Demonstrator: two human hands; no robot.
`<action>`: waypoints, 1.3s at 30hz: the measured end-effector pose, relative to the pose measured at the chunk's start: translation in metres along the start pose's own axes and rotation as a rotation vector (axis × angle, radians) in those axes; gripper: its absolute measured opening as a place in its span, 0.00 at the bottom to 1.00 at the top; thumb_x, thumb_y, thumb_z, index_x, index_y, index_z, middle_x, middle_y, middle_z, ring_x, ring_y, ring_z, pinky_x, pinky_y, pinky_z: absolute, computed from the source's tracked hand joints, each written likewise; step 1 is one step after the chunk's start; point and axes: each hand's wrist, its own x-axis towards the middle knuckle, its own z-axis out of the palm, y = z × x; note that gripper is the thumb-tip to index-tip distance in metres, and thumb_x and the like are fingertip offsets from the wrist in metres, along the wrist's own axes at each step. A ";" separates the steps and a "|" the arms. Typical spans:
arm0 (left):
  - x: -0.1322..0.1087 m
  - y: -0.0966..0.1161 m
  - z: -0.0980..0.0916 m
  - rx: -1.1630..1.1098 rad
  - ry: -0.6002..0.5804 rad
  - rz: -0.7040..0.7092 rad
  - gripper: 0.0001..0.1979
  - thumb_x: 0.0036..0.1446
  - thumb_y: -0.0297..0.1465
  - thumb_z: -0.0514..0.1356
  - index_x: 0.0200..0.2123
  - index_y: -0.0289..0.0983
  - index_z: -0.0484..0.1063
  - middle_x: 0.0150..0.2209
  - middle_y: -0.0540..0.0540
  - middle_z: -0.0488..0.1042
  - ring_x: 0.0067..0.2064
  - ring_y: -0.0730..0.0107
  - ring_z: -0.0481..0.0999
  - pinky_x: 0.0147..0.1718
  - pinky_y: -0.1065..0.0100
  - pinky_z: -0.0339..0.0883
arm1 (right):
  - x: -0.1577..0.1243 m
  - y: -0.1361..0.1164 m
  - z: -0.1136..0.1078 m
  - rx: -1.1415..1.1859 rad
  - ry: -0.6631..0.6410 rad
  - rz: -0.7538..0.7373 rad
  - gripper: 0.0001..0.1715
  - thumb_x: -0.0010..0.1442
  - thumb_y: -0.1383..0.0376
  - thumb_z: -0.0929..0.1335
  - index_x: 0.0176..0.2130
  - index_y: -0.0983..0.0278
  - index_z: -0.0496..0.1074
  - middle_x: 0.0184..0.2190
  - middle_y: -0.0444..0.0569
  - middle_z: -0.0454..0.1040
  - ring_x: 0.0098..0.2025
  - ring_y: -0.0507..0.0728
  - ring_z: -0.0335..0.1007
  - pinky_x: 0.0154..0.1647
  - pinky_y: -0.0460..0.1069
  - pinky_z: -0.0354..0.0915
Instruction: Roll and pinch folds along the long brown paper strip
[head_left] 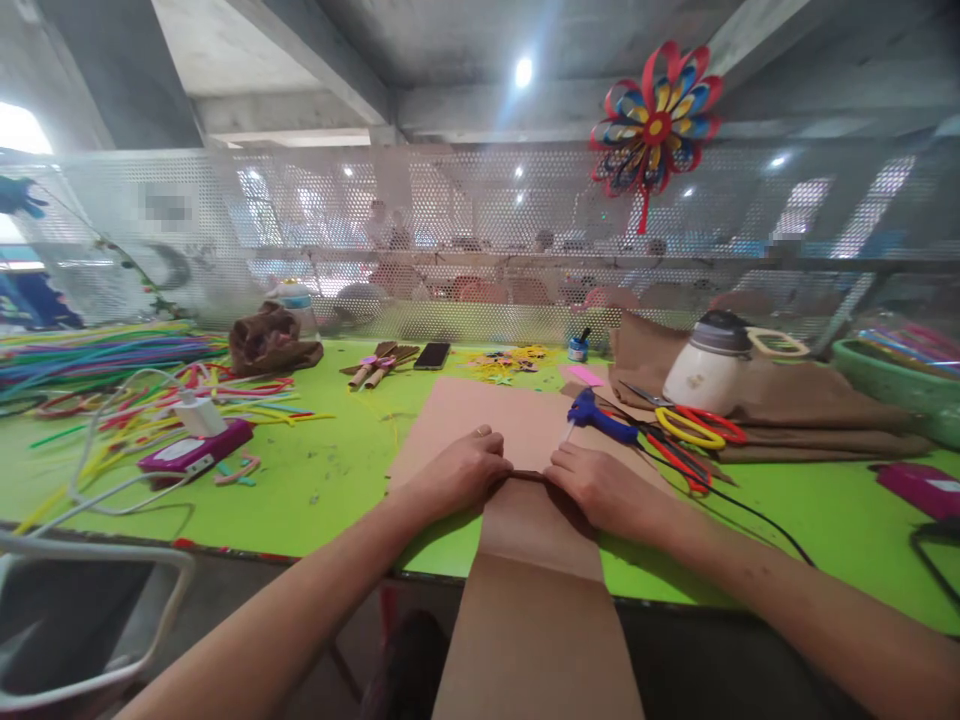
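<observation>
A long strip of brown paper hangs over the table's front edge toward me, its far end folded into a narrow edge. My left hand pinches the left corner of that fold, and my right hand pinches the right corner. Beneath both hands lies a flat sheet of light brown cardboard. Just beyond my right hand, a blue glue gun rests on the cardboard with its black cord trailing right. Scissors with yellow and red handles lie to the right of it.
On the green table are colored pipe cleaners, a purple power strip, a phone and a small blue bottle. A white jug stands by folded brown paper. A perforated screen rises behind.
</observation>
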 end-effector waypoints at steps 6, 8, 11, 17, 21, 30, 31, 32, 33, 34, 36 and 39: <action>-0.001 0.004 -0.001 0.085 -0.021 0.016 0.13 0.60 0.26 0.51 0.26 0.34 0.71 0.29 0.45 0.64 0.34 0.67 0.62 0.36 0.67 0.57 | 0.001 0.000 0.000 -0.044 -0.012 -0.057 0.09 0.60 0.75 0.61 0.35 0.68 0.69 0.32 0.51 0.68 0.35 0.57 0.60 0.35 0.50 0.57; -0.002 0.004 -0.002 0.104 -0.024 0.014 0.12 0.60 0.26 0.51 0.27 0.34 0.71 0.29 0.44 0.65 0.35 0.66 0.62 0.36 0.66 0.57 | 0.002 -0.001 -0.001 -0.079 -0.023 -0.078 0.08 0.60 0.74 0.61 0.34 0.68 0.69 0.31 0.50 0.68 0.35 0.57 0.60 0.34 0.50 0.57; -0.004 0.005 -0.002 0.126 -0.027 0.004 0.12 0.60 0.27 0.52 0.27 0.34 0.71 0.29 0.44 0.65 0.35 0.66 0.62 0.35 0.66 0.57 | 0.003 -0.003 -0.001 -0.131 -0.027 -0.098 0.06 0.60 0.73 0.63 0.34 0.68 0.69 0.32 0.51 0.69 0.35 0.57 0.60 0.34 0.50 0.57; 0.001 0.003 -0.006 0.093 -0.045 -0.019 0.16 0.61 0.30 0.50 0.24 0.34 0.72 0.27 0.44 0.67 0.32 0.68 0.64 0.35 0.68 0.57 | 0.006 -0.004 0.001 -0.238 -0.040 -0.150 0.06 0.59 0.73 0.63 0.35 0.69 0.70 0.31 0.52 0.69 0.34 0.57 0.60 0.32 0.50 0.57; 0.025 0.000 -0.020 0.000 -0.156 -0.082 0.21 0.62 0.37 0.48 0.25 0.34 0.75 0.27 0.42 0.71 0.34 0.66 0.68 0.35 0.68 0.57 | 0.008 -0.004 0.001 -0.276 -0.045 -0.207 0.08 0.61 0.72 0.62 0.34 0.70 0.70 0.29 0.52 0.68 0.32 0.57 0.60 0.30 0.51 0.57; 0.063 -0.003 -0.029 -0.359 -0.425 -0.252 0.22 0.59 0.40 0.48 0.26 0.32 0.73 0.23 0.47 0.71 0.22 0.75 0.60 0.25 0.72 0.53 | 0.003 -0.004 -0.009 -0.265 0.159 -0.109 0.10 0.60 0.74 0.60 0.38 0.72 0.69 0.31 0.55 0.68 0.34 0.57 0.58 0.33 0.52 0.57; 0.060 -0.006 -0.028 -0.411 -0.413 -0.254 0.21 0.59 0.41 0.49 0.26 0.32 0.73 0.24 0.48 0.70 0.23 0.75 0.61 0.25 0.72 0.53 | 0.004 -0.003 -0.012 -0.270 0.157 -0.098 0.09 0.59 0.74 0.61 0.38 0.72 0.69 0.31 0.55 0.67 0.34 0.58 0.58 0.33 0.52 0.56; 0.057 -0.010 -0.027 -0.467 -0.389 -0.254 0.21 0.58 0.41 0.49 0.26 0.32 0.72 0.25 0.49 0.70 0.24 0.75 0.61 0.25 0.72 0.53 | 0.006 -0.003 -0.014 -0.269 0.151 -0.085 0.09 0.57 0.74 0.61 0.38 0.72 0.69 0.31 0.55 0.67 0.34 0.58 0.57 0.33 0.53 0.56; 0.054 -0.013 -0.025 -0.517 -0.361 -0.252 0.21 0.58 0.42 0.49 0.26 0.32 0.71 0.25 0.49 0.69 0.25 0.75 0.61 0.25 0.73 0.53 | 0.009 -0.003 -0.017 -0.262 0.140 -0.074 0.10 0.56 0.73 0.62 0.39 0.72 0.69 0.31 0.55 0.67 0.35 0.59 0.57 0.34 0.53 0.56; 0.050 -0.017 -0.023 -0.559 -0.336 -0.256 0.21 0.57 0.42 0.49 0.25 0.33 0.69 0.25 0.50 0.68 0.25 0.75 0.60 0.26 0.73 0.53 | 0.011 -0.003 -0.018 -0.249 0.132 -0.060 0.11 0.55 0.73 0.63 0.40 0.73 0.69 0.32 0.55 0.67 0.35 0.59 0.57 0.34 0.53 0.56; 0.044 -0.021 -0.020 -0.631 -0.304 -0.277 0.21 0.57 0.45 0.50 0.24 0.33 0.68 0.23 0.51 0.64 0.25 0.75 0.58 0.25 0.72 0.53 | 0.016 -0.005 -0.020 -0.199 0.129 -0.027 0.12 0.53 0.72 0.64 0.40 0.72 0.69 0.33 0.56 0.67 0.37 0.60 0.57 0.36 0.53 0.57; 0.036 -0.023 -0.018 -0.735 -0.291 -0.319 0.22 0.55 0.47 0.52 0.25 0.33 0.68 0.22 0.52 0.62 0.25 0.75 0.56 0.25 0.72 0.52 | 0.020 -0.006 -0.020 -0.040 0.172 0.045 0.08 0.55 0.71 0.63 0.37 0.69 0.69 0.34 0.55 0.68 0.38 0.58 0.59 0.39 0.53 0.59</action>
